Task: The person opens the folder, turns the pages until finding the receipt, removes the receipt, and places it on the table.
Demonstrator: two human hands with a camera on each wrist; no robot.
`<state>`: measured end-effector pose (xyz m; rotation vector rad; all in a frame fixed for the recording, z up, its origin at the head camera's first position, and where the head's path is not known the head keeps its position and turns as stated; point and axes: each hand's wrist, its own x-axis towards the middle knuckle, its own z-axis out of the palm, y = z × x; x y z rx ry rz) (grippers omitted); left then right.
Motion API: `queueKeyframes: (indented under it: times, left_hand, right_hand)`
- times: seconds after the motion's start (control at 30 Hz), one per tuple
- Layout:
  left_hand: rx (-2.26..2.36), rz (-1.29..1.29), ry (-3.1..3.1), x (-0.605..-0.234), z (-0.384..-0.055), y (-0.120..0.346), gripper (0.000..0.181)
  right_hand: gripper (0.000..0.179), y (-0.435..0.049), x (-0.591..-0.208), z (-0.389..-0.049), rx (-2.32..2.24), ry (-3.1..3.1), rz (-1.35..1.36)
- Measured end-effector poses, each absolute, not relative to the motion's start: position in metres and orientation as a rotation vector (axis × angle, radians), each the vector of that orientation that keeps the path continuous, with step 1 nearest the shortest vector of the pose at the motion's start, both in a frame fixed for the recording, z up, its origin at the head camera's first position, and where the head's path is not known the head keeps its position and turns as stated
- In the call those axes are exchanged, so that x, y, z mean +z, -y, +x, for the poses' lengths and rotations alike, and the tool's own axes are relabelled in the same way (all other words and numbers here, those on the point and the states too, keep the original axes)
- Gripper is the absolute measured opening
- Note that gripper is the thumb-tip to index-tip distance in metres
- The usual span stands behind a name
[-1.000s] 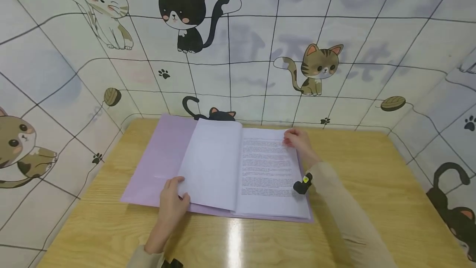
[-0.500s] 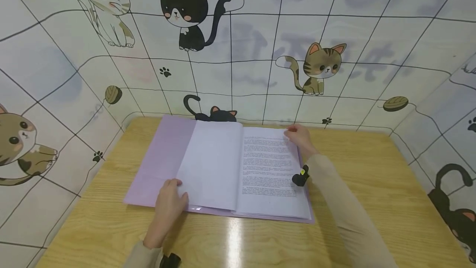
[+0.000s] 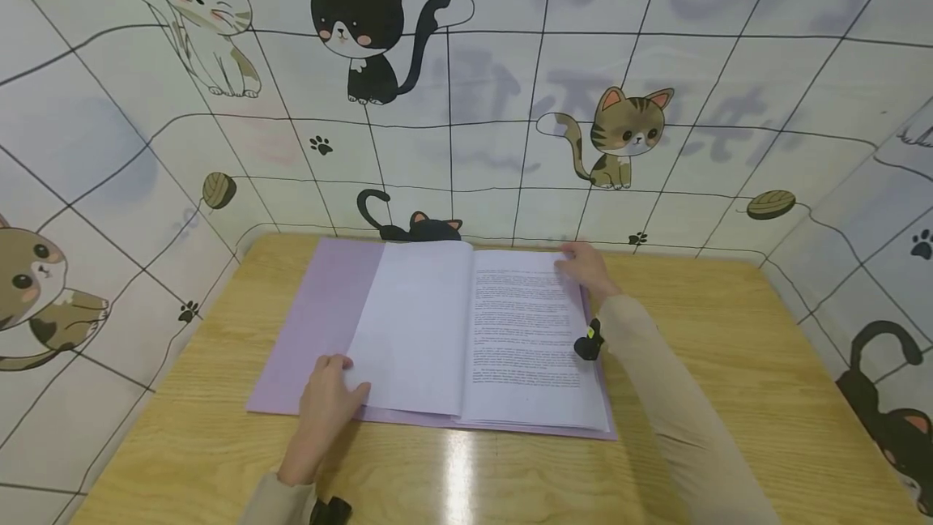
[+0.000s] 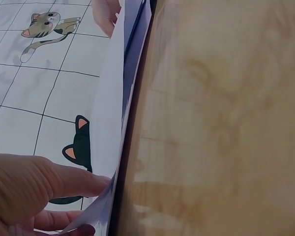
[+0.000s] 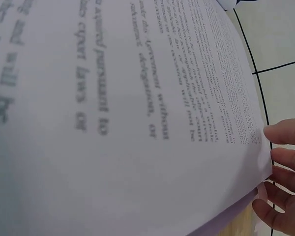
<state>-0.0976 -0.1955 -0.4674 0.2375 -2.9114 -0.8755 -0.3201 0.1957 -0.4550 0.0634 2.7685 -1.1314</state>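
A purple folder (image 3: 321,306) lies open on the table, holding a thick set of paper pages. The blank left page (image 3: 419,322) is turned over; the right page (image 3: 525,339) carries dense printed text. My left hand (image 3: 324,395) rests at the near-left corner of the left page, thumb on its near edge and fingers by its left edge. In the left wrist view the left thumb (image 4: 83,182) touches the slightly bowed paper. My right hand (image 3: 586,270) holds the far-right corner of the printed page, fingertips at its edge. In the right wrist view that page bows upward near the fingers (image 5: 285,132).
The light wood table (image 3: 714,363) extends to both sides and in front of the folder. A wall covering (image 3: 496,79) with cartoon cats rises right behind it and along both sides. Small black devices sit at the left wrist (image 3: 331,510) and right wrist (image 3: 589,341).
My left hand has slid slightly left along the page corner, and the folder's left cover has settled lower. My right hand has shifted slightly away from me at the far corner.
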Motion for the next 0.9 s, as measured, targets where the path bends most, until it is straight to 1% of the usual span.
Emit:
queueKeyframes:
  times: [0.13,0.27,0.43,0.8,0.9]
  left_hand:
    - [-0.884,0.252,2.918,-0.469,-0.098,0.197,0.040]
    - [-0.874,0.234,2.908,-0.471,-0.099,0.197,0.038]
    - [-0.856,0.152,2.852,-0.474,-0.102,0.197,0.033]
    - [-0.972,0.025,2.791,-0.482,-0.105,0.201,0.032]
    - [-1.003,-0.017,2.783,-0.483,-0.106,0.202,0.032]
  right_hand:
    - [0.055,-0.196,-0.455,-0.322,-1.116,-2.782,0.040]
    - [0.055,-0.196,-0.454,-0.322,-1.074,-2.840,0.007]
    - [0.053,-0.194,-0.451,-0.319,-1.017,-2.894,0.003]
    - [0.040,-0.193,-0.450,-0.316,-1.117,-2.916,0.036]
    - [0.040,-0.194,-0.450,-0.316,-1.105,-2.930,0.043]
